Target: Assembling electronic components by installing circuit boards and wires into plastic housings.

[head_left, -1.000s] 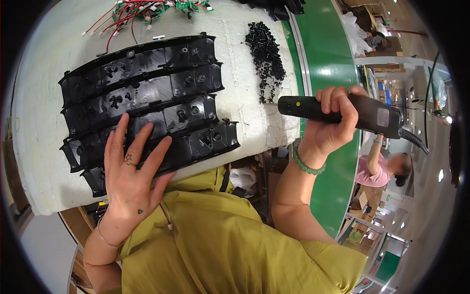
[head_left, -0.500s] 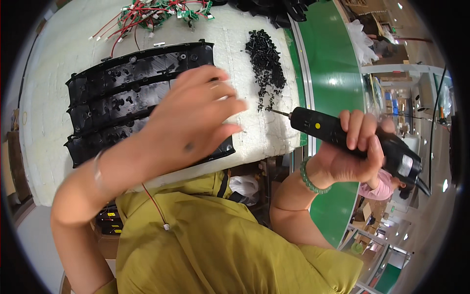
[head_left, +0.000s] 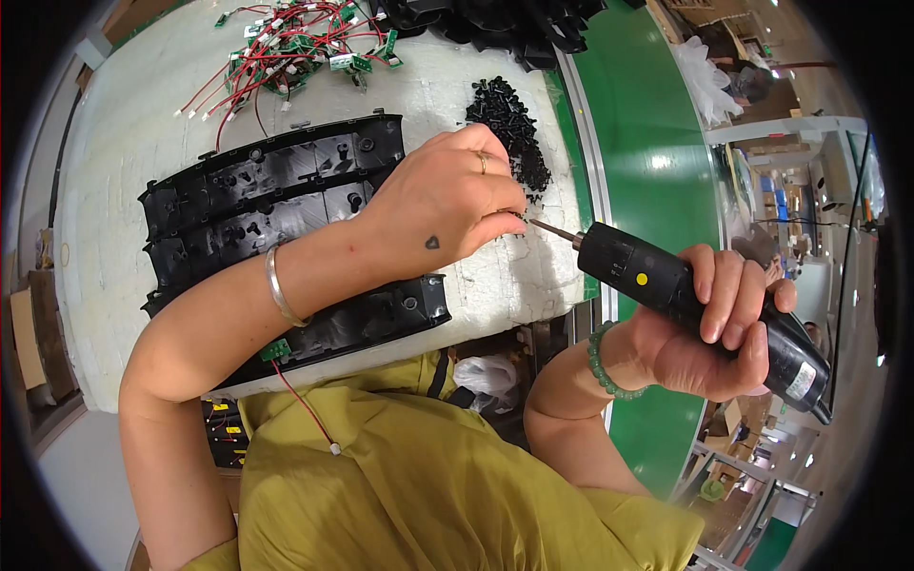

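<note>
My right hand (head_left: 709, 328) is wrapped round a black electric screwdriver (head_left: 628, 262) with a yellow dot, its bit pointing left. Close to the bit's tip, my left hand (head_left: 447, 195) is closed in a pinch, thumb against fingers; a tiny dark thing shows at the fingertips, too small to name. Just beyond lies a pile of small black screws (head_left: 505, 109) on the white padded surface. Under and left of my left forearm, several curved black plastic housings (head_left: 276, 157) lie in rows, partly hidden. A small green circuit board (head_left: 276, 350) with a red-and-black wire rests on the nearest one.
Green circuit boards with red wires (head_left: 295, 48) are heaped at the far left on the white foam-like table cover (head_left: 105, 190). Black plastic parts (head_left: 505, 24) are piled at the far edge. A green bench surface (head_left: 652, 171) runs along the right, with a clear plastic bag (head_left: 705, 81) beyond.
My left hand has moved right to the screwdriver's tip and closed into a pinch. The screwdriver has shifted slightly right and down. The view has moved a little, uncovering the near circuit board.
</note>
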`<action>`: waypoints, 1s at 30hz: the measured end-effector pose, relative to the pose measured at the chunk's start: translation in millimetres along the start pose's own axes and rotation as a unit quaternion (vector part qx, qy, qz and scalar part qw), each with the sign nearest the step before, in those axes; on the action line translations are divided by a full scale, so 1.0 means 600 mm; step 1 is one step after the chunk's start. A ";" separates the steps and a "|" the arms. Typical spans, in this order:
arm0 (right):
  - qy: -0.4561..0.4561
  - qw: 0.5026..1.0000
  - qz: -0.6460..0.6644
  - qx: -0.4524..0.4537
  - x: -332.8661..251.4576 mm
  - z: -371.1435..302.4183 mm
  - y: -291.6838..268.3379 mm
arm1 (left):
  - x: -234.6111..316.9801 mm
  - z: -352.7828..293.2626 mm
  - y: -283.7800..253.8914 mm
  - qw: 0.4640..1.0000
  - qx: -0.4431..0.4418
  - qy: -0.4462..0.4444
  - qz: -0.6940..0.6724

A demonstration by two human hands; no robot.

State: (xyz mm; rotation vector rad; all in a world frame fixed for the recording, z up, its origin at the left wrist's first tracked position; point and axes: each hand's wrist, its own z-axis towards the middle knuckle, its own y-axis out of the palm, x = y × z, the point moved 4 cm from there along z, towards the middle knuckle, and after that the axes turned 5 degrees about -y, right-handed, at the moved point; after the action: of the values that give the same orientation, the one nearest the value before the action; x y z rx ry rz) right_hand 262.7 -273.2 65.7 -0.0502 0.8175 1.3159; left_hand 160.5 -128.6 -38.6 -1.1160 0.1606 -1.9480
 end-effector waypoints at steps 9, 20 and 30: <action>-0.012 1.000 0.012 0.007 -0.003 -0.007 0.023 | 0.031 -0.009 -0.024 0.998 0.030 0.028 0.039; -0.027 0.999 0.029 -0.011 -0.008 -0.012 0.042 | 0.043 -0.025 -0.037 0.998 0.026 0.023 0.047; -0.006 0.995 -0.009 -0.096 0.001 -0.022 0.085 | 0.051 -0.044 -0.038 0.995 -0.024 0.031 0.089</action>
State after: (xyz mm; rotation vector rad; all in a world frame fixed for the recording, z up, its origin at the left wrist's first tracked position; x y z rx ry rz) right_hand 212.2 -263.8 76.2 -0.2013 0.6776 1.3733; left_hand 119.3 -144.4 -23.2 -1.0356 0.3328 -1.8284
